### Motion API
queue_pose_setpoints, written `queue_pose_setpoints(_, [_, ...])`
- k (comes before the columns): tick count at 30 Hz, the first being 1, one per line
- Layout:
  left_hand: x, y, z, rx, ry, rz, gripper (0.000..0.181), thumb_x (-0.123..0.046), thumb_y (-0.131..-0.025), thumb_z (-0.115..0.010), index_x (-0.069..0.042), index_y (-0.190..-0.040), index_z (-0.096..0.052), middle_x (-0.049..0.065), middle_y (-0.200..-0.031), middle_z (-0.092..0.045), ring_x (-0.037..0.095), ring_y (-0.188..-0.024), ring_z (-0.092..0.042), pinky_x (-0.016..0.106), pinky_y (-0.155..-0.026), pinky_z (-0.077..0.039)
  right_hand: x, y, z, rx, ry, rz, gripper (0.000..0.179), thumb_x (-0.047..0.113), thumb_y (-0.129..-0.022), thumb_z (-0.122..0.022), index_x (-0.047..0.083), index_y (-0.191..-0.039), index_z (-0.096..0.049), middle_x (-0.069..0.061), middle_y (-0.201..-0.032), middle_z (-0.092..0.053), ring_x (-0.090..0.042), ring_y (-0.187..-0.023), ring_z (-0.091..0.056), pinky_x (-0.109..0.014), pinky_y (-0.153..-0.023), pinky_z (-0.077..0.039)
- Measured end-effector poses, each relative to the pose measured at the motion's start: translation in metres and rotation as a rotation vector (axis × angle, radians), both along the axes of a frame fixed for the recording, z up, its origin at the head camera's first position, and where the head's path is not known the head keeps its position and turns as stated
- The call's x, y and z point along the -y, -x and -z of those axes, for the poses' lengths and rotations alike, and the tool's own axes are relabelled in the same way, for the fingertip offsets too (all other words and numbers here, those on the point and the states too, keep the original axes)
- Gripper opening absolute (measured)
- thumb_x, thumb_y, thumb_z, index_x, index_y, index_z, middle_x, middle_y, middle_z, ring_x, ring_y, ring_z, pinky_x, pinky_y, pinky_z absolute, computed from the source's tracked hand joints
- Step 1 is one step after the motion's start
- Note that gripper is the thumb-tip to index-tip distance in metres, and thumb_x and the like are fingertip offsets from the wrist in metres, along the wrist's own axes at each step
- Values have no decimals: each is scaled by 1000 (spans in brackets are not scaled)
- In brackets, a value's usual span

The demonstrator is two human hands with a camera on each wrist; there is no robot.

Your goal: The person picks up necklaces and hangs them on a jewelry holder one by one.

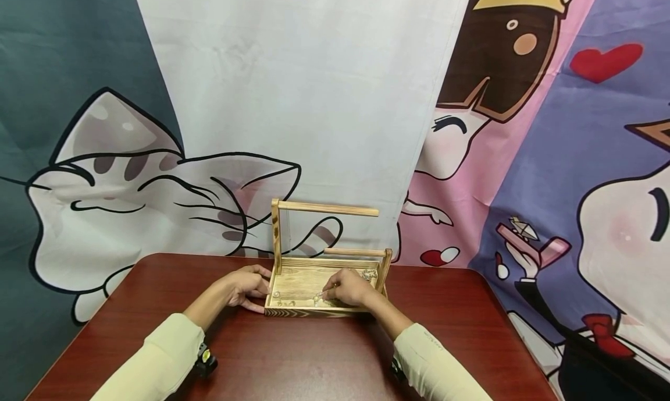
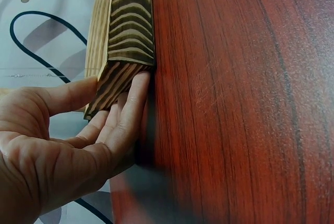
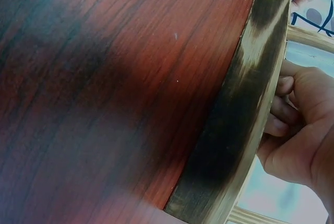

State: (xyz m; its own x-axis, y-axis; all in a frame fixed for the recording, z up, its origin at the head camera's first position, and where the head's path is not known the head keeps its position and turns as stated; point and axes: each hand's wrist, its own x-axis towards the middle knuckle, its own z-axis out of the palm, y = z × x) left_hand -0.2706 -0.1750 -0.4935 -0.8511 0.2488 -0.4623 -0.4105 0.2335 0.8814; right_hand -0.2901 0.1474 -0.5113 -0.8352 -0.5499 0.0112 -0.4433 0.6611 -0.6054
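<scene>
A wooden jewelry stand (image 1: 298, 279), a shallow tray with posts and bars, stands on the table. My left hand (image 1: 250, 287) grips its left end, thumb (image 2: 78, 94) at the upper rim and fingers (image 2: 133, 104) along the end face. Reaching over the tray's front wall (image 3: 229, 114), my right hand (image 1: 346, 287) has curled fingers pointing down inside the tray. A small shiny piece of jewelry (image 1: 317, 299) shows at its fingertips, which the wall hides in the right wrist view. Other small pieces (image 1: 285, 302) lie along the tray's front left.
A clump of jewelry (image 1: 369, 274) sits at the tray's right back. The long upper bar (image 1: 330, 208) rises on the left post, and a shorter, lower bar (image 1: 356, 252) runs from the right post. Behind the reddish wooden table (image 1: 282, 360) hangs a cartoon-printed curtain (image 1: 314, 98).
</scene>
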Motion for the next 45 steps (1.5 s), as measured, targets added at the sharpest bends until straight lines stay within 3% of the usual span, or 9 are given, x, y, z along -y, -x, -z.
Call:
queue_pose_setpoints(5, [0, 0, 0, 1, 5, -5, 57, 12, -95, -60, 5, -147, -41, 24, -127, -67, 25, -102, -72, 55, -87, -73, 0, 0, 1, -20, 0, -19, 15, 25, -101, -83, 20, -88, -87, 16, -80, -77, -1, -79, -59, -25, -76, -54])
queue_pose_setpoints(7, [0, 0, 0, 2, 3, -7, 56, 12, -95, -60, 4, -147, -41, 23, -126, -67, 25, -102, -72, 55, -87, -73, 2, -5, -6, 2, -10, 8, 17, 18, -104, -79, 14, -88, -85, 11, -80, -77, -3, -78, -60, -26, -77, -55])
queue_pose_setpoints(12, [-1, -1, -1, -2, -5, 2, 57, 12, -94, -60, 4, -147, -40, 24, -126, -68, 26, -104, -73, 55, -88, -72, 4, -8, -6, 56, 49, 65, 24, 17, -112, -68, 5, -94, -80, -2, -83, -78, -6, -76, -62, -23, -74, -53])
queue_pose_setpoints(16, [-1, -1, -1, -4, -9, 3, 57, 12, -94, -60, 5, -148, -40, 24, -126, -69, 27, -105, -74, 56, -88, -72, 2, -12, -9, 178, 158, 123, 28, 20, -113, -66, 0, -99, -79, -2, -83, -74, -8, -76, -59, -21, -67, -50])
queue_pose_setpoints(20, [-1, -1, -1, -5, -13, 5, 57, 12, -95, -59, 5, -148, -39, 24, -125, -69, 27, -106, -74, 57, -89, -72, -2, -13, -13, 297, 241, 183, 35, 27, -110, -68, 1, -86, -71, 7, -68, -53, -9, -65, -45, -22, -58, -38])
queue_pose_setpoints(27, [-1, -1, -1, -8, -8, 3, 56, 12, -95, -60, 5, -147, -40, 23, -124, -70, 26, -103, -74, 56, -88, -72, -6, -12, -21, 662, 472, 241, 27, 28, -109, -69, 10, -90, -65, 13, -55, -33, -2, -45, -24, -18, -41, -22])
queue_pose_setpoints(31, [-1, -1, -2, -8, -9, 4, 57, 12, -95, -60, 5, -147, -40, 23, -123, -70, 26, -104, -74, 56, -88, -72, -5, -12, -26, 773, 577, 234, 23, 24, -110, -65, 10, -92, -64, 15, -55, -27, 0, -46, -19, -17, -41, -15])
queue_pose_setpoints(36, [0, -1, 0, -4, -7, -7, 58, 12, -94, -61, 4, -148, -41, 23, -124, -70, 26, -103, -74, 55, -86, -72, -4, -15, -31, 827, 634, 237, 17, 20, -111, -63, 10, -97, -67, 15, -60, -27, 2, -50, -21, -15, -45, -14])
queue_pose_setpoints(45, [0, -2, 2, -8, -3, -17, 58, 13, -93, -60, 4, -147, -42, 21, -122, -70, 25, -100, -75, 54, -85, -73, -10, -16, -47, 784, 580, 229, 16, 22, -108, -71, 17, -93, -68, 14, -58, -26, -1, -50, -21, -15, -44, -19])
